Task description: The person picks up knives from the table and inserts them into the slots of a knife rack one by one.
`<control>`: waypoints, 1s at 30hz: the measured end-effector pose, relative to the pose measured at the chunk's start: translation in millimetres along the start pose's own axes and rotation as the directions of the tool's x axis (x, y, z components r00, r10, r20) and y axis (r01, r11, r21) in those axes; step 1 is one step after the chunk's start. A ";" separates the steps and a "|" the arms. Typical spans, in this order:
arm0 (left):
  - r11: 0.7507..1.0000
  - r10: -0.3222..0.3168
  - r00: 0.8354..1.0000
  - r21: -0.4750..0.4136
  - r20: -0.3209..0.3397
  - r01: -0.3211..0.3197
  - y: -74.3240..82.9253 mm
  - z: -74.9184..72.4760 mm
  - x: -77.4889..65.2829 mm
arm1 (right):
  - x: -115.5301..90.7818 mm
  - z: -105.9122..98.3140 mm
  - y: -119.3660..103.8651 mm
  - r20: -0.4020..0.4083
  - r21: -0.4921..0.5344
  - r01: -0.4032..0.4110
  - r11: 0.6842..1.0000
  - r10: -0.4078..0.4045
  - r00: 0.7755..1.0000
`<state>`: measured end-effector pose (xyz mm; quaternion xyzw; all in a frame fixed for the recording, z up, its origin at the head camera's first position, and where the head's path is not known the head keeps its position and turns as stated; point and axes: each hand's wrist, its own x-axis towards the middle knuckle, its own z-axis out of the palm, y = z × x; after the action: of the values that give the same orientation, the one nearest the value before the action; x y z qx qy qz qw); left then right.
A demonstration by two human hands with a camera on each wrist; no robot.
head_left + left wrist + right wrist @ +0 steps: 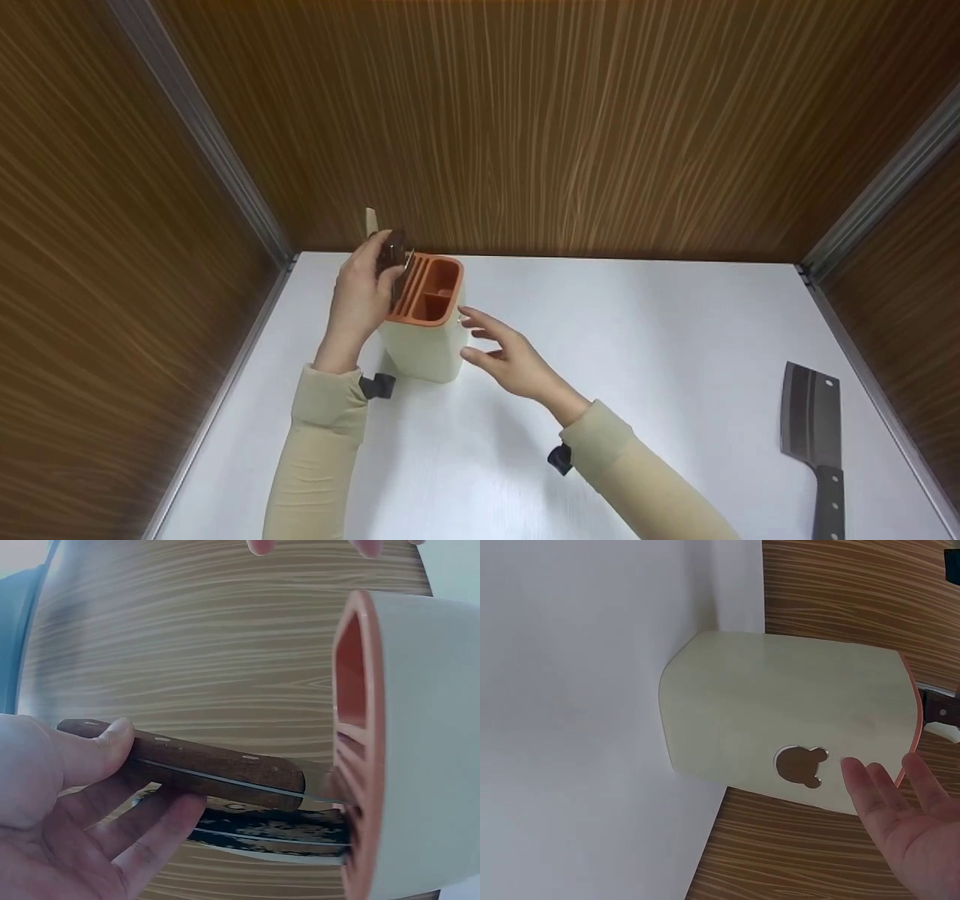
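Note:
A cream knife holder [422, 352] with an orange slotted top stands toward the back left of the white table. My left hand [360, 296] holds a knife by its brown wooden handle [217, 771], thumb on one side and fingers on the other. That knife's metal runs into a slot of the holder; how deep the blade sits is hidden. Beside it, a second knife with a mottled dark handle [274, 831] stands in another slot. My right hand [517, 365] is beside the holder's right side with fingers extended and nothing in them; contact with the wall is unclear.
A cleaver [812, 420] with a black handle lies flat at the table's right side. Wood-grain panels [555, 127] rise at the back and both sides. A bear-shaped cutout [799, 765] shows in the holder's wall.

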<state>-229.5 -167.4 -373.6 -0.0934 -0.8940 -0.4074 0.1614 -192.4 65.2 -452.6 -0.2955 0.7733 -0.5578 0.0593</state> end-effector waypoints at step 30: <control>0.989 0.146 0.902 0.090 -0.407 -0.120 -5.6 13.3 -12.9 | -11.7 -18.6 41.4 -0.075 -0.024 -0.067 0.997 0.065 0.995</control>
<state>-222.0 -161.5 -390.4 -0.0610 -0.8437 -0.3777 0.3765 -206.8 95.2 -485.6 -0.2497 0.7915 -0.5560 0.0450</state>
